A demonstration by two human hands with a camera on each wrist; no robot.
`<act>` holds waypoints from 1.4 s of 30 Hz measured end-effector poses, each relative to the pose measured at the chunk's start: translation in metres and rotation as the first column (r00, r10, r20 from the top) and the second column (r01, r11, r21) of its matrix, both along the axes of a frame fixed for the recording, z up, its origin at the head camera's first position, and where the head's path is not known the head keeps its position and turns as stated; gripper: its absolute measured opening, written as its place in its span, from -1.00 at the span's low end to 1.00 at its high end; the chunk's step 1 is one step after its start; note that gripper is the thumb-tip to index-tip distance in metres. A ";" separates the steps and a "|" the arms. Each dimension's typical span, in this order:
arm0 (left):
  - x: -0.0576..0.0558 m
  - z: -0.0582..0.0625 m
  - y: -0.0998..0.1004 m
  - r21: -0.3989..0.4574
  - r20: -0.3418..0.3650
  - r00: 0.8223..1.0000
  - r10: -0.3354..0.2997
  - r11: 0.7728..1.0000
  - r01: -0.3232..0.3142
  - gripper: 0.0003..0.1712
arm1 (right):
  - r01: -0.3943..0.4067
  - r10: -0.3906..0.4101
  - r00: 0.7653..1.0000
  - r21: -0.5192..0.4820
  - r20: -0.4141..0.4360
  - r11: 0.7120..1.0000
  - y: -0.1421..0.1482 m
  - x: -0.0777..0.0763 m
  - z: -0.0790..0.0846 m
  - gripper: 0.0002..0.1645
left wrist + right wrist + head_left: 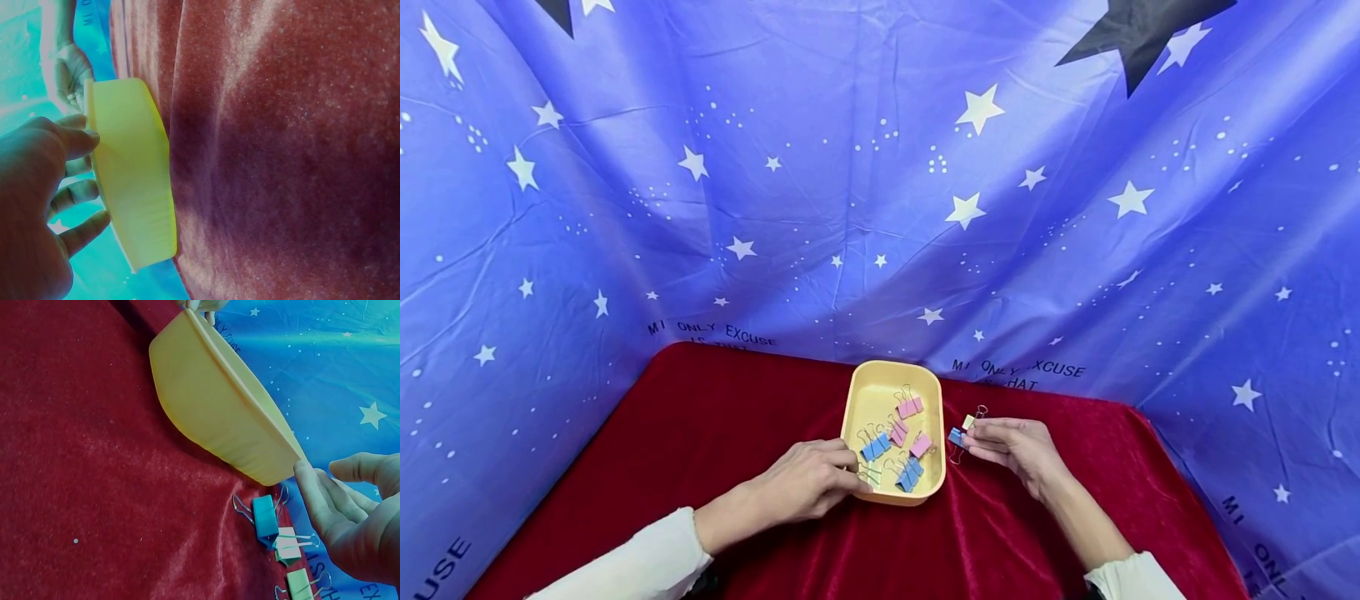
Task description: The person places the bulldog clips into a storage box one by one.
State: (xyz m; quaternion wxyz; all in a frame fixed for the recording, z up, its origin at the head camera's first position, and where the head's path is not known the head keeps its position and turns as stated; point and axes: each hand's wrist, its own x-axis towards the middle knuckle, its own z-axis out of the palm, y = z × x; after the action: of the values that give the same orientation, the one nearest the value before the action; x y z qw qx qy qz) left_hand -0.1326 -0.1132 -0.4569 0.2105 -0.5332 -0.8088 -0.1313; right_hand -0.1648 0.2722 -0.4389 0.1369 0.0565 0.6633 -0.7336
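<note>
A yellow plastic box (859,392) stands on the red cloth with pink binder clips (910,407), blue binder clips (876,448) and a pale one inside. At its near left corner my left hand (808,479) pinches the rim, thumb on the near side. Just right of the box, my right hand (1018,450) hovers by loose clips, its fingers extended and holding nothing visible. Below that hand, the right wrist view shows a blue clip (265,515), a pale clip (287,545) and a yellow-green clip (300,584) on the cloth.
Red velvet cloth (715,417) covers the table. Blue star-printed curtains (850,208) hang behind it and along both sides, close to the table's edges. The box sits near the far edge.
</note>
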 end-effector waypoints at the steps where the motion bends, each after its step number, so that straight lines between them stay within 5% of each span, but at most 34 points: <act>1: 0.000 0.000 0.000 0.001 0.001 1.000 -0.001 1.000 0.001 -0.64 | 0.004 -0.004 1.000 0.001 0.001 1.000 0.001 0.000 -0.001 -0.61; 42: -0.001 0.002 0.000 -0.014 -0.004 1.000 -0.008 1.000 0.008 -0.65 | 0.048 -0.048 0.998 0.022 0.028 0.999 0.050 0.012 0.008 -0.74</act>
State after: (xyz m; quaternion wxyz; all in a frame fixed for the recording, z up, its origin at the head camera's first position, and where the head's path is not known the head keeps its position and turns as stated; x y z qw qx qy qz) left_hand -0.1339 -0.1128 -0.4554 0.2076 -0.5384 -0.8071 -0.1253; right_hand -0.1525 0.3221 -0.4306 0.1281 0.0844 0.6676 -0.7285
